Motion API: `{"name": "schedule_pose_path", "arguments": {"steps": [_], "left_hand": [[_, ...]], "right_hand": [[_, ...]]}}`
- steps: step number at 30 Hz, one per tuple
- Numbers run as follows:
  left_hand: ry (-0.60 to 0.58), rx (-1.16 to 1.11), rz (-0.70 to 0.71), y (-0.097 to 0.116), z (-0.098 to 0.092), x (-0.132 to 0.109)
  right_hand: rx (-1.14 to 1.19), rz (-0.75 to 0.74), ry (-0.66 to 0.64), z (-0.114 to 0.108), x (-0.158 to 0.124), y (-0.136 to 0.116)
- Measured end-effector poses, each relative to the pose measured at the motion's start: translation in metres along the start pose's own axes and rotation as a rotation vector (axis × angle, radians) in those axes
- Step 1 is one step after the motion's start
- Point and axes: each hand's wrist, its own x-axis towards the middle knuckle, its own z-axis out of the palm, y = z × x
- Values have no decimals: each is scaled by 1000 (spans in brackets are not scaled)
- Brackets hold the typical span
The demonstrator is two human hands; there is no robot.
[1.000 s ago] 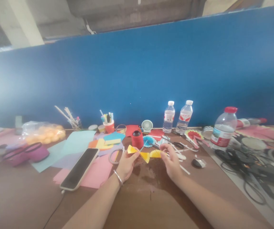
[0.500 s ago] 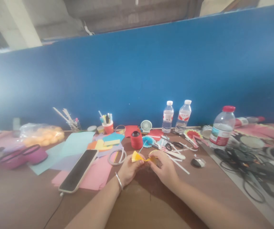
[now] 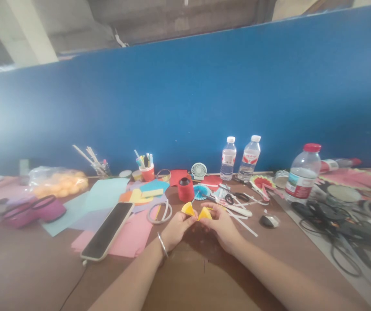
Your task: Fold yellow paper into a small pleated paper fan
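Currently pinching pleated yellow paper (image 3: pixel 188 209) in the left hand (image 3: pixel 176 230) and the right hand (image 3: pixel 223 228), close together above the brown tabletop (image 3: pixel 185 280). Held just in front of the red spool (image 3: pixel 186 191), near the blue paper fan (image 3: pixel 200 191).

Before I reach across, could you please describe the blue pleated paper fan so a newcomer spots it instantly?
From the blue partition, come down to the brown table, where the left hand and right hand hold yellow pleated paper. Just beyond, right of the red spool, is the blue pleated paper fan. Radiating pleats set it apart from the flat blue sheet left of the spool.
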Motion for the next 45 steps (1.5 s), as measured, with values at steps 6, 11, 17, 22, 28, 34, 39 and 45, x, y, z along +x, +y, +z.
{"name": "schedule_pose_path", "arguments": {"steps": [6, 11, 17, 22, 28, 34, 39, 45], "left_hand": [[186, -215, 12, 2, 13, 0], [408, -378, 55, -2, 23, 1], [455, -372, 47, -2, 25, 1], [466, -148, 46, -5, 21, 0], [319, 165, 74, -9, 16, 0], [276, 205, 63, -11, 14, 1], [242, 232, 48, -14, 13, 1], [198, 235, 42, -13, 13, 1]], "right_hand": [[83, 4, -24, -1, 1, 2], [118, 39, 10, 0, 3, 1], [18, 28, 48, 0, 4, 0], [-40, 2, 82, 1, 2, -2], [-34, -1, 175, -1, 4, 2], [-67, -33, 171, -2, 3, 4], [-64, -44, 158, -3, 3, 6], [-111, -67, 145, -3, 3, 5]]}}
